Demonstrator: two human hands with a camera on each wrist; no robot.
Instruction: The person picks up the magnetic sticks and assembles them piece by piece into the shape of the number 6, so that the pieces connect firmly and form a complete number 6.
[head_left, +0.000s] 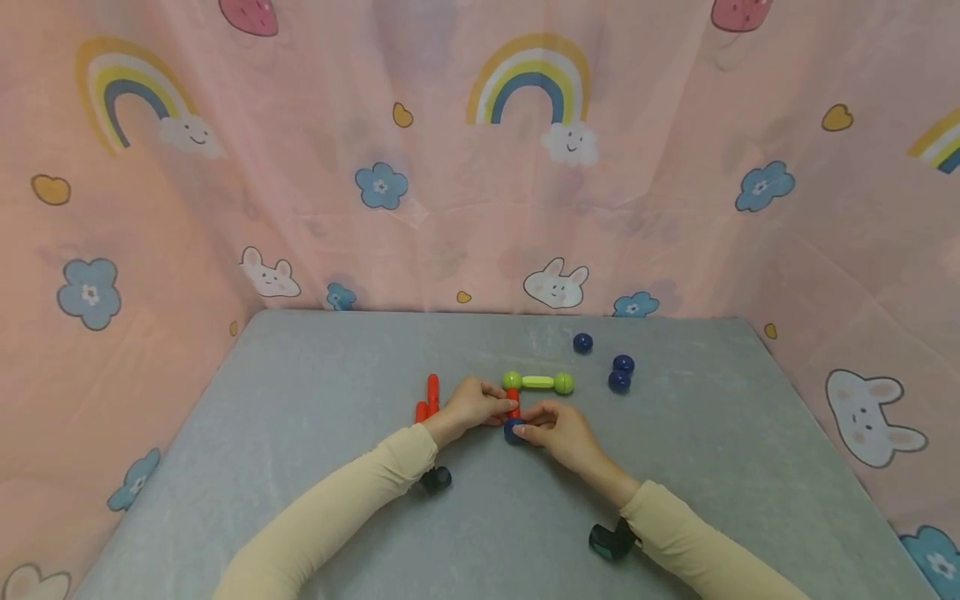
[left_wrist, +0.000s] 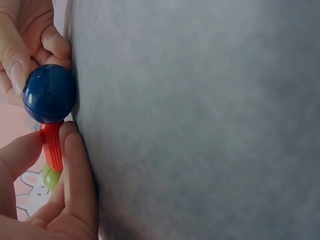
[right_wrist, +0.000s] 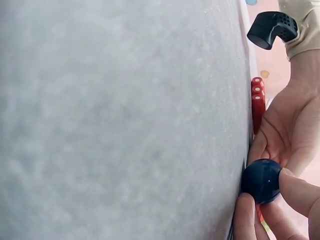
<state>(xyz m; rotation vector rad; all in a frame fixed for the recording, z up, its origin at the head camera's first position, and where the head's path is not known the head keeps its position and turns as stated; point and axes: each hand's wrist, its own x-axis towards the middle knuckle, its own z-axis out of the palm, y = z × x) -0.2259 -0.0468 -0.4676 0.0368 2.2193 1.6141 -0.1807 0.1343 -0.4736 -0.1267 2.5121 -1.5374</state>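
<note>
My left hand (head_left: pixel 471 405) pinches a red rod (left_wrist: pixel 52 147) between thumb and fingers. On the rod's near end sits a dark blue ball (left_wrist: pixel 50 95), gripped by the thumb and fingers of my right hand (head_left: pixel 567 435). In the left wrist view the ball and rod touch; how deep the rod goes in is hidden. The rod's far end meets a lime-green ball (head_left: pixel 512 380), one of two joined by a green rod (head_left: pixel 537 382) that lies crosswise on the table.
Loose red rods (head_left: pixel 432 392) lie just left of my left hand, partly covered by it. Three blue balls lie at the back right, one (head_left: pixel 582 342) apart from a close pair (head_left: pixel 619 382). A pink printed curtain (head_left: pixel 450 242) borders the grey table (head_left: pixel 337 350).
</note>
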